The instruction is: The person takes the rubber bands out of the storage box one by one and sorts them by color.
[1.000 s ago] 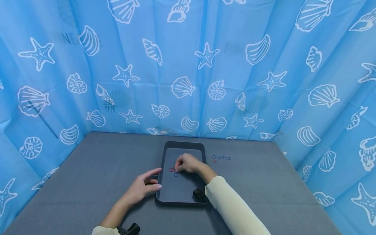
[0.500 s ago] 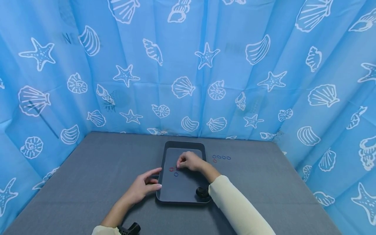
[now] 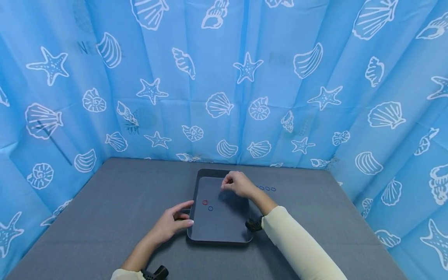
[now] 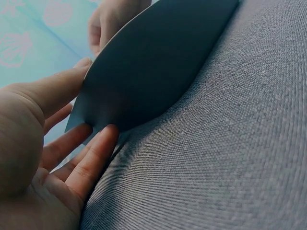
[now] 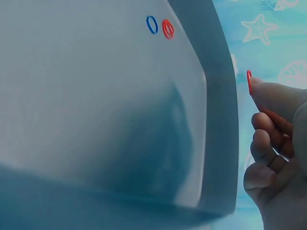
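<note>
My right hand [image 3: 239,184] is raised over the far right part of a dark grey tray [image 3: 220,237]. Its thumb and finger pinch a thin red ring [image 5: 249,82], seen edge-on in the right wrist view. On the tray floor, left of that hand, lie overlapping red rings [image 5: 168,29] and a blue ring [image 5: 152,25] close beside them. My left hand [image 3: 173,219] rests at the tray's left side with fingers spread. In the left wrist view its thumb tip meets the rim and its other fingertips touch the outer wall [image 4: 139,72].
Several blue rings [image 3: 267,188] lie in a row on the grey cloth-covered table [image 3: 304,217], right of the tray. My right forearm partly hides that row. A blue curtain [image 3: 224,128] with white shell and starfish prints hangs along the table's back and sides.
My right hand has lifted away from the rings in the tray and moved to the far right, a red ring in its pinch. The left hand stays at the tray's side.
</note>
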A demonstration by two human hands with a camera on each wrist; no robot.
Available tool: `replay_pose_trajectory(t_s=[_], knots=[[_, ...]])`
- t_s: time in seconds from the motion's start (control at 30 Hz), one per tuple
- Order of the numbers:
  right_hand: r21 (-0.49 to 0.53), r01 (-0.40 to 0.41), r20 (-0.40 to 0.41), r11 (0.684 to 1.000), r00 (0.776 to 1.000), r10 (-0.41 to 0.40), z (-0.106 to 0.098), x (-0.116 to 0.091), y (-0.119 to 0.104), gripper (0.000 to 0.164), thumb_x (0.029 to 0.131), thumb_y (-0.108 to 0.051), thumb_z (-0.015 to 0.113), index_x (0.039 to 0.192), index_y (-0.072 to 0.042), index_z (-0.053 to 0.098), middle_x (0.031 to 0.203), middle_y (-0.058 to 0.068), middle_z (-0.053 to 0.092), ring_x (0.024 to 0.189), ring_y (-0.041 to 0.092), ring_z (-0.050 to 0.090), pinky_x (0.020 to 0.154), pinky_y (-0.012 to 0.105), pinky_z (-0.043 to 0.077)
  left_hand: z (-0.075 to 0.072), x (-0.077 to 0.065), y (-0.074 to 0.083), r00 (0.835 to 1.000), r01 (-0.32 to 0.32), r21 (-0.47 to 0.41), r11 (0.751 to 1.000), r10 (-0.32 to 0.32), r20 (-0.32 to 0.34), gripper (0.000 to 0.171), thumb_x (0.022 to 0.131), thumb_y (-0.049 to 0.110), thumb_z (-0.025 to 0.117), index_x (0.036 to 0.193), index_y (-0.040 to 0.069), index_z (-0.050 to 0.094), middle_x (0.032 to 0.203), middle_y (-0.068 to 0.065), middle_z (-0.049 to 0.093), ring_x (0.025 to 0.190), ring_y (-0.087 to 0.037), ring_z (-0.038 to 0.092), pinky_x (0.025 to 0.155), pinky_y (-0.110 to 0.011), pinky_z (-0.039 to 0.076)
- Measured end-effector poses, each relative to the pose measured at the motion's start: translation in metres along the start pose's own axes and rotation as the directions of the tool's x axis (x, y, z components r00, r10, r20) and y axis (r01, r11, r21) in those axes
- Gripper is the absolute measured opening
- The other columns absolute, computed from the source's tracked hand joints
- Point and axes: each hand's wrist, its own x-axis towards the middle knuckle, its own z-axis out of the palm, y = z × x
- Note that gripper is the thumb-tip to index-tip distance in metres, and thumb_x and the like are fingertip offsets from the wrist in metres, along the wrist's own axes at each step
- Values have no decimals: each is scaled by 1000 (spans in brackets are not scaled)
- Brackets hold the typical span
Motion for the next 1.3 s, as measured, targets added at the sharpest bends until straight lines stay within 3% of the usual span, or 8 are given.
replay_pose_trajectory(t_s=[0.4,0.63,1.07,1.3], knots=[[55,-132,-134,990,981,138,-22,-21,22,9,89,-10,70,80,-9,71,76,-2,64,66,14,53,61,31,45,0,1,-2,1000,23,-10,1000,-23,1,62,89,15,72,145,11,46,142,-17,46,104,-24,57,82,-39,51],[34,-162,-217,986,962,165,-24,-40,42,9,90,-8,69,81,-5,69,74,0,62,65,14,52,60,32,44,-1,1,1,1000,28,-6,1000,-28,2,61,89,15,72,145,13,47,141,-16,47,103,-24,57,82,-39,51],[62,-221,-262,973,937,230,-23,-65,79,11,90,-4,67,79,-2,67,78,3,67,66,14,54,61,32,44,-1,0,-1,1000,7,-18,1000,-6,27,61,90,15,71,146,12,45,141,-18,46,102,-24,57,81,-37,51],[72,-298,-285,952,908,306,-17,-72,91,13,91,-5,67,78,-3,66,71,1,63,54,13,52,50,29,44,-1,-1,-1,1000,6,-23,1000,-5,29,61,89,16,72,145,13,46,140,-16,46,103,-24,57,81,-34,51]])
